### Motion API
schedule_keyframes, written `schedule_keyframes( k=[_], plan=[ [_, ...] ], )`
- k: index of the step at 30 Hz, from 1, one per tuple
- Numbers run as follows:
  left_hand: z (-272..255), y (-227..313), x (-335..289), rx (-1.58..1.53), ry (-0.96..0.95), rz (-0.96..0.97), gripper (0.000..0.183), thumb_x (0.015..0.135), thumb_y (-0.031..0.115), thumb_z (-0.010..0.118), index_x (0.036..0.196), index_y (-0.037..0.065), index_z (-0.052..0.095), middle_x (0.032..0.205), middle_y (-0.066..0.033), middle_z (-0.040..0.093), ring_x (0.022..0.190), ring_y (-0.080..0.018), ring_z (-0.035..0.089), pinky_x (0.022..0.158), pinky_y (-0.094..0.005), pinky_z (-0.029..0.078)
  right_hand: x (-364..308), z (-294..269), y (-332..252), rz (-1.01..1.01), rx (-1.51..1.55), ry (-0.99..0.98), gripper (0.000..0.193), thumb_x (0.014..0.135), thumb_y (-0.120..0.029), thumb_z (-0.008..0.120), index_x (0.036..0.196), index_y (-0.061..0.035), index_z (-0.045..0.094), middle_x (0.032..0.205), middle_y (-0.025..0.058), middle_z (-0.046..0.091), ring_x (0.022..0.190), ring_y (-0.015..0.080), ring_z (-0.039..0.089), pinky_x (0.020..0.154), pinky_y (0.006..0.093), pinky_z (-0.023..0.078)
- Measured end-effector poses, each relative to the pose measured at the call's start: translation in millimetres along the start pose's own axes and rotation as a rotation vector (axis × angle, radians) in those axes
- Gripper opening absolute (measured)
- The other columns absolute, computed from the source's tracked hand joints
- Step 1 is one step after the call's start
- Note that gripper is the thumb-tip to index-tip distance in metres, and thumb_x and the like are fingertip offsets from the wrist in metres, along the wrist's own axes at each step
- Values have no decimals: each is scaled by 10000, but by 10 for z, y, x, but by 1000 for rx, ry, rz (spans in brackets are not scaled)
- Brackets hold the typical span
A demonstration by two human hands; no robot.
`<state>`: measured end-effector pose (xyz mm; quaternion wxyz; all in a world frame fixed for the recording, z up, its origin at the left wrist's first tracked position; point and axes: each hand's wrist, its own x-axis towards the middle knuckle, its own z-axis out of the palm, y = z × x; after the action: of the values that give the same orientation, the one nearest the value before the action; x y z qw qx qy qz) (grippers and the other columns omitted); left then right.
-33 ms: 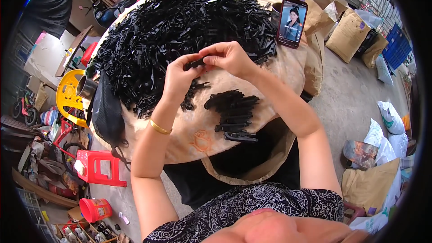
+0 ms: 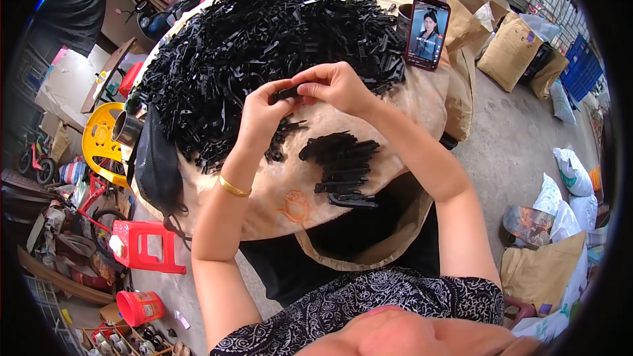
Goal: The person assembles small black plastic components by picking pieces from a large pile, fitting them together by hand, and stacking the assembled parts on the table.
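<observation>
I see both hands pinching one small black plastic strip (image 2: 287, 93): left hand (image 2: 262, 118) on its left end, right hand (image 2: 337, 86) on its right, the long axis running across between them. It hangs above the tan cloth-covered round table (image 2: 264, 204), the sorted black stack (image 2: 343, 161) nearer the right hand; finger contact looks firm, I think.

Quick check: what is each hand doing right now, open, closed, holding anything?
Left hand: closed, fingers pinching one end of a small black plastic piece.
Right hand: closed, pinching the other end of the same piece.
</observation>
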<state>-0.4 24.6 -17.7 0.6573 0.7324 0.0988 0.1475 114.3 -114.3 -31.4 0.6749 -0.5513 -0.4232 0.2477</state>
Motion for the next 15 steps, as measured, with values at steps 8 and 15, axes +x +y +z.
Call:
schedule_keyframes(
  k=[8,15],
  plan=[
    [25,43,-29,-123,-35,-3,302,859,36,580,1142,-65,558,945,-88,649,821,-119,625,759,-228,526,-48,-1,30,-323,-416,72,148,785,-75,671,908,6,683,783,110,663,715,172,641,675,268,512],
    [-36,43,-10,135,9,206,307,812,23,634,1110,-43,603,926,-79,662,757,-86,598,707,-215,509,-51,-59,-2,-455,-613,127,387,709,-222,754,998,5,632,752,111,635,671,163,610,632,285,495]
  ],
)
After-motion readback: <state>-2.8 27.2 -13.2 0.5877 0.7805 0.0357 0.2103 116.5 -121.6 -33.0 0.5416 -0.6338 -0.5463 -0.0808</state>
